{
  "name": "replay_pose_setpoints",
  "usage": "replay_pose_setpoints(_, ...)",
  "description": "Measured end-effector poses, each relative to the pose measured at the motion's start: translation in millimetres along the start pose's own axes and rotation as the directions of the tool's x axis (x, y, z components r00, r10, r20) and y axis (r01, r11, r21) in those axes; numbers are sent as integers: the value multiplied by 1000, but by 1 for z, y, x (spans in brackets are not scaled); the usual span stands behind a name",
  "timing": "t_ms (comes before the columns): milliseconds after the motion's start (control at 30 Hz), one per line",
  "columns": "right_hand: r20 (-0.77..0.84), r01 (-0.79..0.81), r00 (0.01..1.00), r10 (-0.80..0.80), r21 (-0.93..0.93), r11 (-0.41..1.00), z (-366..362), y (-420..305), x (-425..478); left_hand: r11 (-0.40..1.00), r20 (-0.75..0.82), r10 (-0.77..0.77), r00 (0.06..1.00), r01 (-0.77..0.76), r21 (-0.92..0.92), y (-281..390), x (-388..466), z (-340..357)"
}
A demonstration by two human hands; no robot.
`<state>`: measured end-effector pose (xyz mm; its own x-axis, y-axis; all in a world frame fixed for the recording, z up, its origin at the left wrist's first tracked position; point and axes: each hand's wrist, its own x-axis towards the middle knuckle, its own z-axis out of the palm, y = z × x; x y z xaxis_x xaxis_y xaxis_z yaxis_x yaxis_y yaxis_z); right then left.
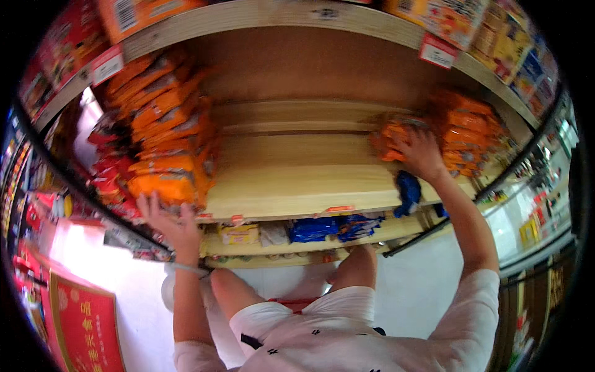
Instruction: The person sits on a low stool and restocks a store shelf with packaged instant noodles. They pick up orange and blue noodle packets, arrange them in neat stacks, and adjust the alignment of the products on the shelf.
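My left hand is at the front of a tall stack of orange packets on the left of a wooden shelf. Its fingers are apart and their tips meet or nearly meet the lowest packets. On the right, my right hand reaches over a small group of orange packets, fingers on top. Blur and the back of the hand hide whether it grips one. Beside it stands another stack of orange packets. A dark blue packet lies at the shelf's front edge, below my right wrist.
Red packets sit left of the tall stack. An upper shelf board with price tags crosses above. Blue packets and a yellow packet lie on the lower shelf. Dark metal posts frame the sides. My knees are near the lower shelf.
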<state>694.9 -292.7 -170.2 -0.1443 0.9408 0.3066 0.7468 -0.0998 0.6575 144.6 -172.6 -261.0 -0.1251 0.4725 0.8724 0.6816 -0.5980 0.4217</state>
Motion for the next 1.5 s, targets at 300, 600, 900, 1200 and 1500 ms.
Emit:
replay_pose_setpoints(300, -508, 166, 851, -132, 22, 986, -85, -89, 52, 999, -56, -14, 998, 12, -45, -4, -3, 4)
replay_pose_setpoints(600, -495, 206, 867, -57, 250, 946, -130, -227, 144, 992, 30, 43, 999, -46, 119, -3, -5, 13)
replay_pose_setpoints(900, -587, 212, 803, -103, 120, 970, -120, -292, 190, 990, -26, 72, 997, -68, 120, -13, -8, 23)
replay_pose_setpoints(1200, -473, 409, 868, -153, 506, 759, -143, -275, 170, 990, -120, 47, 992, -30, 140, -11, -9, 36)
replay_pose_setpoints(1500, -216, 130, 976, 27, 676, 725, -113, -79, 96, 983, -142, 80, 987, -55, 174, -10, -8, 37)
